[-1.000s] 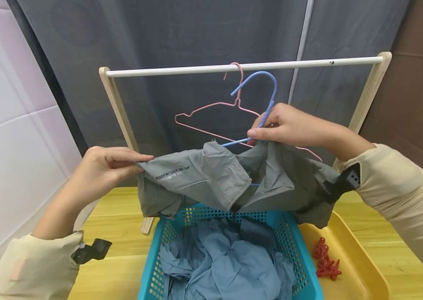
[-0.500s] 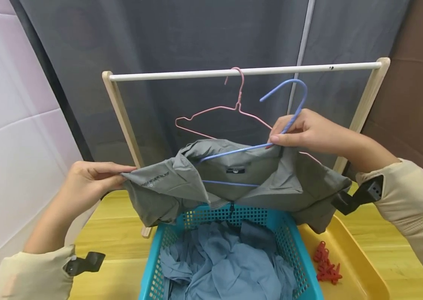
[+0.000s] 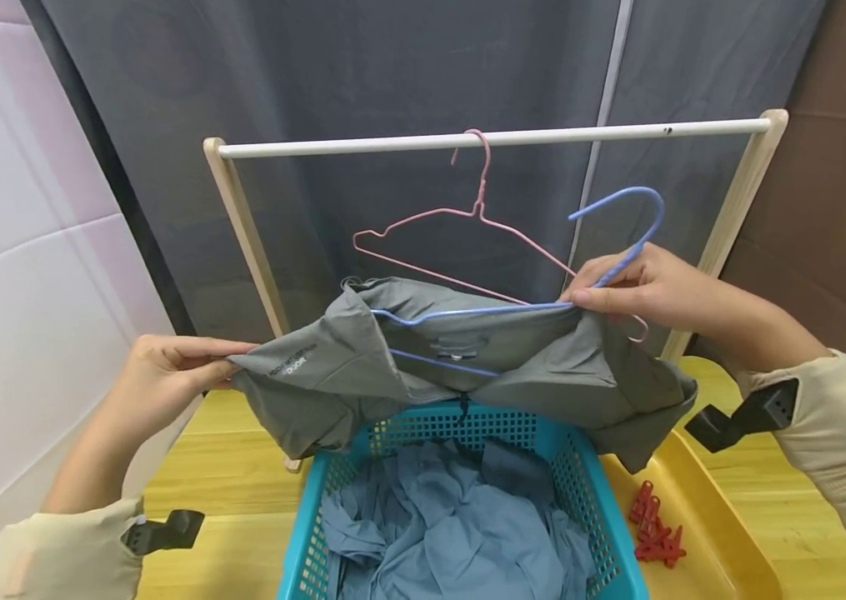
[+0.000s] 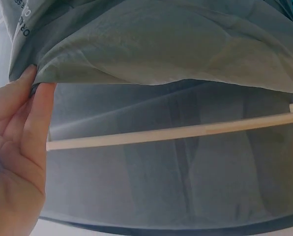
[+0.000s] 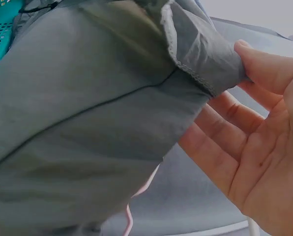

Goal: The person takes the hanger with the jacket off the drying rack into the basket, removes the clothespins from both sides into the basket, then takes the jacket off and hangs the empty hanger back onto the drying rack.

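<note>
A grey collared shirt (image 3: 332, 367) is stretched between both hands above a teal basket, its neck opening facing up. My left hand (image 3: 167, 375) pinches the shirt at the shoulder on the left side, by some printed lettering. With the right hand (image 3: 640, 287) I hold a blue wire hanger (image 3: 490, 310) near the base of its hook, the collar bunched at the fingertips. One hanger arm and the lower bar show across the neck opening, and their ends vanish inside the shirt. In the right wrist view the thumb lies against the collar (image 5: 205, 64).
Behind the shirt a pink hanger (image 3: 430, 265) hangs from the white rail (image 3: 347, 146) of a wooden-legged rack. Blue-grey clothing (image 3: 460, 517) fills the teal basket (image 3: 302, 517). Red clothespins (image 3: 655, 533) lie in a yellow tray (image 3: 730, 550) on the right.
My right hand and the blue hanger have moved right and down, and the hanger's left arm now sits inside the neck. The left hand has drawn the shirt left and slightly down, spreading the collar.
</note>
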`<state>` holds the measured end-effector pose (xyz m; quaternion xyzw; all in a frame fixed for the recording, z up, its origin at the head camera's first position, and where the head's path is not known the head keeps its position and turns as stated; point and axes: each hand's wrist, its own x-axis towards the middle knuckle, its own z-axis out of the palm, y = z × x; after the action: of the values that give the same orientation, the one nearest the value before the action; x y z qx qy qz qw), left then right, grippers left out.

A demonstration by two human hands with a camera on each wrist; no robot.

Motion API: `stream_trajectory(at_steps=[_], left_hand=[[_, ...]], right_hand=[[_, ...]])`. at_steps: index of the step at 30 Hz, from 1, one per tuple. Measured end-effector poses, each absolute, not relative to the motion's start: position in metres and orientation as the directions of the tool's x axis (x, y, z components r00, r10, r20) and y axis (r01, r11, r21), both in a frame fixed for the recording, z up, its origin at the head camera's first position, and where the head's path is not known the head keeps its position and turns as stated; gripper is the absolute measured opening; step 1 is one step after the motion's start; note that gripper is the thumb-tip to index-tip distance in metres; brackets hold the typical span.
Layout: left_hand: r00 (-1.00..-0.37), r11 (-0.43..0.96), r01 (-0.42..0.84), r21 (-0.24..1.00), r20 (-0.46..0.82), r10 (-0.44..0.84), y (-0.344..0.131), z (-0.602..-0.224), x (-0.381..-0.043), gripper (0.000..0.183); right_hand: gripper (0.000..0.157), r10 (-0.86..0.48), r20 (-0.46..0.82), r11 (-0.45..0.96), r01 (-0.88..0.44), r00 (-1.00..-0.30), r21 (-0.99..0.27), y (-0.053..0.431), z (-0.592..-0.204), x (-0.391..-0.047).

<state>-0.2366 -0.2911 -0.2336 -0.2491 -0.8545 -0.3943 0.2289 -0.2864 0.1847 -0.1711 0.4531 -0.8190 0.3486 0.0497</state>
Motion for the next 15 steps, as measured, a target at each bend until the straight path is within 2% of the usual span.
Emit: stream_trajectory(at_steps=[9,15], left_hand=[[-0.813,0.59,0.55,0.591,0.541,0.216,-0.295,-0.249,-0.234,0.022],[-0.789,0.57,0.591,0.571,0.556,0.261,-0.289,-0.257,-0.231,0.021]], right_hand=[[0.023,-0.725,0.402,0.288,-0.776,-0.56,-0.561,0.192,-0.183,-0.283],[0.022,-0.677,0.42,0.289,-0.743,-0.604,-0.604,0.192,-0.191,-0.287]])
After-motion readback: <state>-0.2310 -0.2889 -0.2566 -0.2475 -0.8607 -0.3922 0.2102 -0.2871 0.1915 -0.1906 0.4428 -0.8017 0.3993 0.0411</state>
